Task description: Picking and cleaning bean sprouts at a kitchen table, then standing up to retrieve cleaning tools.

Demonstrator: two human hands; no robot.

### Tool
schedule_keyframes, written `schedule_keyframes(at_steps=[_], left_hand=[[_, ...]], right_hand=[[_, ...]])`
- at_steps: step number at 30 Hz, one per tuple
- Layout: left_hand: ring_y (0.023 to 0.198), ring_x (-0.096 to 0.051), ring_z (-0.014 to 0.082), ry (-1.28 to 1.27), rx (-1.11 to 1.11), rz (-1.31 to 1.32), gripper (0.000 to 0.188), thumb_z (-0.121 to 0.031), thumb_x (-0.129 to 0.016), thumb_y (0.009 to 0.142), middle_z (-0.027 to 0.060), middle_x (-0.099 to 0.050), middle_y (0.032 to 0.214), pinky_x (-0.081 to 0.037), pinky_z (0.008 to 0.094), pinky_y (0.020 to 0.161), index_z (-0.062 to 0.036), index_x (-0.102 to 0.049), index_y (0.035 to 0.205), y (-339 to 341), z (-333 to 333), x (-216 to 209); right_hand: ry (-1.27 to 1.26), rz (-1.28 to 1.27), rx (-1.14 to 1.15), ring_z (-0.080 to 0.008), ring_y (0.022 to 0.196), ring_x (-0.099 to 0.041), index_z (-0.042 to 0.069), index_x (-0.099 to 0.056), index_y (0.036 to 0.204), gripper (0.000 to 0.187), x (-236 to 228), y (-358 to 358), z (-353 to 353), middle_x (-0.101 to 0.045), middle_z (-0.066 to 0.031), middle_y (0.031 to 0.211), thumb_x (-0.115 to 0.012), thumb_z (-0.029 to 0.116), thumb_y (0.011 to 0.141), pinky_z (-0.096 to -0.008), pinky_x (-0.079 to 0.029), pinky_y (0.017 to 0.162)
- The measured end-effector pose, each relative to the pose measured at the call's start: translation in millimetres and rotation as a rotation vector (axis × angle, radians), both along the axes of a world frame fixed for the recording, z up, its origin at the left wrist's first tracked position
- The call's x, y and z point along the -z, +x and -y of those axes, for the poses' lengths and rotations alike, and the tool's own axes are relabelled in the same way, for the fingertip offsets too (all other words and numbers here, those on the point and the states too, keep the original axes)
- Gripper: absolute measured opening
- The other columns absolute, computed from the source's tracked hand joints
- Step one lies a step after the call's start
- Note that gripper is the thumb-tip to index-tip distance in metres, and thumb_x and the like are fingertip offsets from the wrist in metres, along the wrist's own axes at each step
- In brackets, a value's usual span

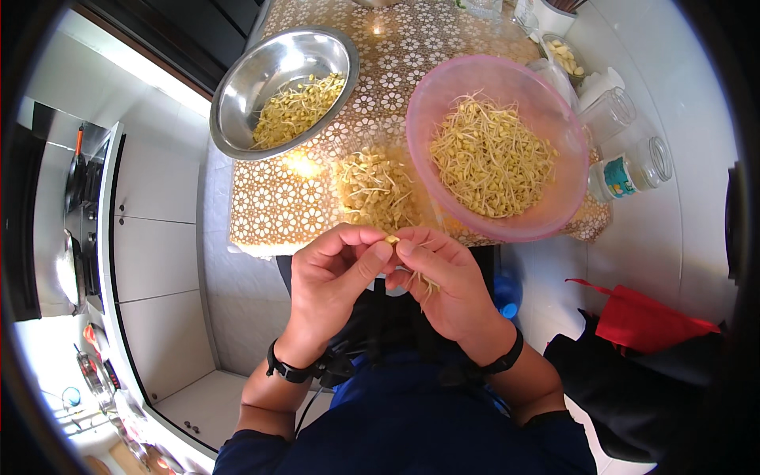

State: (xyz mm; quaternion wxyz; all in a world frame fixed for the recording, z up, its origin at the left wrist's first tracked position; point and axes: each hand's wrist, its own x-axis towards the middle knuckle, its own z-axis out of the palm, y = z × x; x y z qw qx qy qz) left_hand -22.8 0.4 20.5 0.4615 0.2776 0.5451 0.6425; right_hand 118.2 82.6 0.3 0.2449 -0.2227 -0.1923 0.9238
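Observation:
Just off the table's front edge, my left hand (339,273) and my right hand (443,277) meet at the fingertips. Between them is the yellow head of a bean sprout (392,239), pinched by thumb and forefinger on both sides. More sprouts (427,283) hang out of my right palm, held by its curled fingers. Ahead of my hands lies a loose pile of bean sprouts (376,190) on the tablecloth. To its right, a pink plastic bowl (423,170) holds a large heap of sprouts. At the far left stands a steel bowl (249,75) with a smaller heap.
A brown cloth with white flowers covers the table (277,194). Along the right wall stand glass jars (653,162) and a container of pale pieces (564,57). A blue bottle (507,297) is on the floor; a red bag (645,317) and dark cloth lie at right.

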Motion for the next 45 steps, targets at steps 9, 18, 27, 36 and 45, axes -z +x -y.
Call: schedule_keyframes(at_steps=[9,18,27,36,45], left_hand=[[0.083,-0.066,0.0127,-0.005,0.034,0.016,0.01,0.002,-0.063,0.094,0.0077,-0.068,0.091,-0.054,0.0267,0.074,0.0039,-0.064,0.104,-0.7,0.0,-3.4],[0.084,-0.064,0.0102,-0.003,-0.056,-0.074,0.009,0.001,-0.063,0.094,0.0056,-0.068,0.092,-0.052,0.0247,0.076,0.0037,-0.064,0.102,-5.7,-0.1,2.2],[0.067,-0.061,0.0188,-0.056,-0.15,-1.04,0.009,-0.002,-0.075,0.081,0.0087,-0.065,0.077,-0.049,0.0296,0.063,-0.0001,-0.067,0.084,-21.5,-13.6,11.9],[0.068,-0.058,0.0123,-0.076,-0.07,-0.967,0.008,-0.004,-0.073,0.085,0.0057,-0.063,0.077,-0.047,0.0257,0.066,0.0015,-0.067,0.086,-12.8,-11.6,7.2],[0.069,-0.062,0.0187,0.086,0.015,-0.989,0.015,0.001,-0.075,0.079,0.0058,-0.065,0.078,-0.048,0.0303,0.063,-0.0038,-0.071,0.092,7.0,-9.3,-7.3]], right_hand=[[0.009,0.001,0.015,-0.0133,0.083,-0.064,0.002,-0.061,0.111,0.017,1.5,-0.6,1.8,-0.066,-0.0064,0.093,-0.061,0.014,0.098,-0.0283,-0.054,0.074],[-0.078,0.012,-0.015,-0.0124,0.081,-0.061,0.004,-0.062,0.104,0.015,2.9,-0.1,-3.3,-0.064,-0.0039,0.092,-0.059,0.018,0.099,-0.0282,-0.052,0.072],[-0.171,-0.034,0.039,-0.0123,0.079,-0.058,0.006,-0.06,0.101,0.015,-4.3,6.5,-19.4,-0.06,-0.0023,0.088,-0.055,0.02,0.101,-0.0278,-0.05,0.071],[-0.242,-0.314,0.248,-0.0172,0.081,-0.056,0.005,-0.059,0.104,0.023,-2.1,24.4,-53.5,-0.06,-0.0064,0.093,-0.052,0.027,0.103,-0.0306,-0.049,0.074],[-0.242,-0.152,0.116,-0.0306,0.127,-0.052,-0.003,-0.042,0.141,0.059,-16.8,10.3,-28.0,-0.052,-0.0208,0.138,-0.038,0.043,0.104,-0.0394,-0.044,0.105]])
